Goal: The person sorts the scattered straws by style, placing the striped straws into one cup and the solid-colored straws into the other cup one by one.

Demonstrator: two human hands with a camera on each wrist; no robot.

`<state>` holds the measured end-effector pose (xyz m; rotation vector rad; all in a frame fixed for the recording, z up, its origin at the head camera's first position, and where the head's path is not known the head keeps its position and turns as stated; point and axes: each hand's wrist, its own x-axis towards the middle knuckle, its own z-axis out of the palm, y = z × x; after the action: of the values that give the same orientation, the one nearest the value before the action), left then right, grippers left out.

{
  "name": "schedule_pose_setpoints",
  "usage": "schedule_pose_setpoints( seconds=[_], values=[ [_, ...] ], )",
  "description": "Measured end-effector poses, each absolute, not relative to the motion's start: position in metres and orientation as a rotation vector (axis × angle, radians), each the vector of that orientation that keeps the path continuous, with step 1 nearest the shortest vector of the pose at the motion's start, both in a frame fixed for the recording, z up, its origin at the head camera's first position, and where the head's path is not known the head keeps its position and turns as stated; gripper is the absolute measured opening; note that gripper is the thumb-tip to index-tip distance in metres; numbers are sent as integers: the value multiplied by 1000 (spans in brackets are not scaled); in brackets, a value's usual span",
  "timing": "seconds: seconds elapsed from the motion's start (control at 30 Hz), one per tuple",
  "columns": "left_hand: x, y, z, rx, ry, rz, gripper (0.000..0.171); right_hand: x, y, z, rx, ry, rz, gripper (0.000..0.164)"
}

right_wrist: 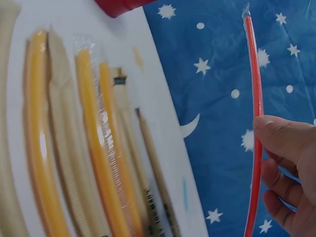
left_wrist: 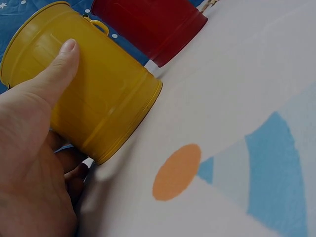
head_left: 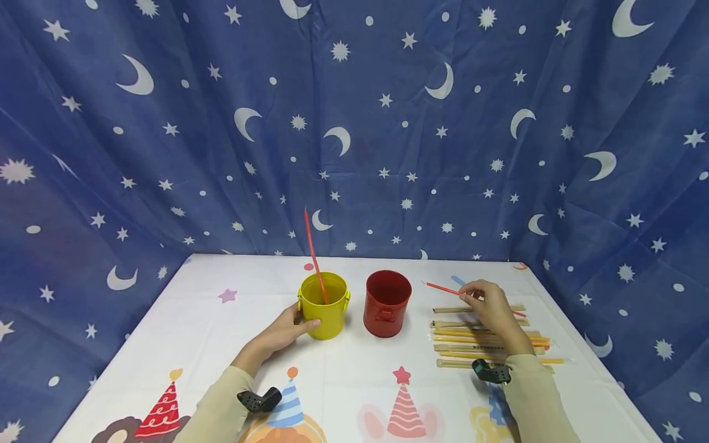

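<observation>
On the white table point(head_left: 221, 320), left of the red bucket point(head_left: 386, 320), stands the yellow bucket point(head_left: 325, 323); it looks like thin metal, light, stiff and slick. The left hand point(head_left: 282, 331) clasps its left side, thumb across the near wall, a sound hold low on the body. The row of wrapped straws point(head_left: 451, 324) lies at the right. Above its far end, the right hand point(head_left: 494, 309) pinches a red straw point(right_wrist: 256, 89) between thumb and fingers; it should be nearly weightless, bendy, easily crushed, its clear wrapper slippery, so grip lightly mid-length. Another red straw point(head_left: 311, 243) leans in the yellow bucket.
</observation>
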<state>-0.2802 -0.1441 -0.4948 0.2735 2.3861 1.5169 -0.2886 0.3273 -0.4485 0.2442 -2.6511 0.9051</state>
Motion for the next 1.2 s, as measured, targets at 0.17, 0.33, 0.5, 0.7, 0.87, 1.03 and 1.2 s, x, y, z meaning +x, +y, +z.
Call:
schedule_pose_setpoints(
  seconds=[0.17, 0.33, 0.5, 0.7, 0.87, 1.03, 1.2],
  values=[
    [-283, -143, -496, 278, 2384, 1534, 99, -287, 322, -434, 266, -2545, 847, 6],
    [-283, -144, -495, 292, 2379, 1518, 97, -280, 313, -421, 323, -2440, 873, 5],
    [-283, -144, -492, 297, 2375, 1532, 94, -271, 301, -409, 371, -2331, 967, 5],
    [-282, -142, -491, 305, 2365, 1520, 94, -261, 290, -395, 474, -2155, 1269, 8],
    [-284, -141, -490, 298, 2364, 1528, 95, -253, 276, -379, 520, -1948, 1784, 15],
    [-285, -145, -491, 319, 2359, 1531, 94, -252, 255, -358, 542, -1733, 2203, 29],
    [-282, -145, -493, 306, 2360, 1526, 93, -254, 232, -337, 650, -1509, 2491, 29]
  ],
)
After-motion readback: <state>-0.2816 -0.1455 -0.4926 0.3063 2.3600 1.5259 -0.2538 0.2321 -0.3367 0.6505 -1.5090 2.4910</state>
